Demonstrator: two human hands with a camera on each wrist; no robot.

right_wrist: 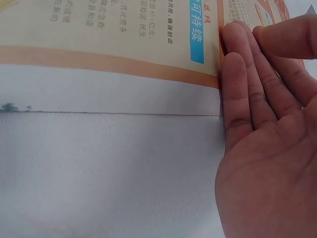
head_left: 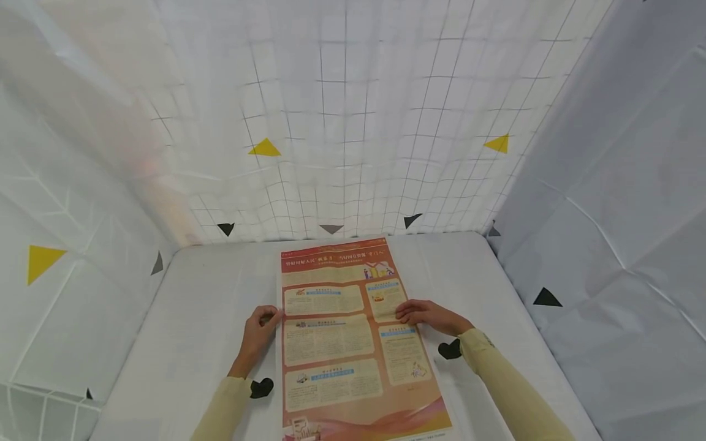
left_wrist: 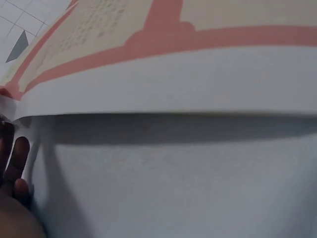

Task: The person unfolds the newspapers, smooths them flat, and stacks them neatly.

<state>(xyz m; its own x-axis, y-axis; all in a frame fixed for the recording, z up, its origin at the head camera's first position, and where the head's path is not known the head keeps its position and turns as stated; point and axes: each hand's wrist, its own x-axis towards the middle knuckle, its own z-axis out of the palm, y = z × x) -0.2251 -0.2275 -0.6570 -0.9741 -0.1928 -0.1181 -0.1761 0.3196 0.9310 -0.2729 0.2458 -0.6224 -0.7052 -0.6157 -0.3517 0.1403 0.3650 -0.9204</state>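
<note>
A red and cream printed newspaper sheet lies lengthwise on the white table, its far end near the back wall. My left hand pinches its left edge about midway along. In the left wrist view that white margin bows up, with a dark shadow beneath. On the opposite side, my right hand rests over the right edge with its fingertips on the print. The right wrist view shows the right hand's fingers nearly straight and side by side against the paper, thumb apart from them.
White table surface shows on both sides of the sheet. Black patches mark it close to each wrist. A white grid-lined sheet hangs behind, and pale sheeting walls in the right side.
</note>
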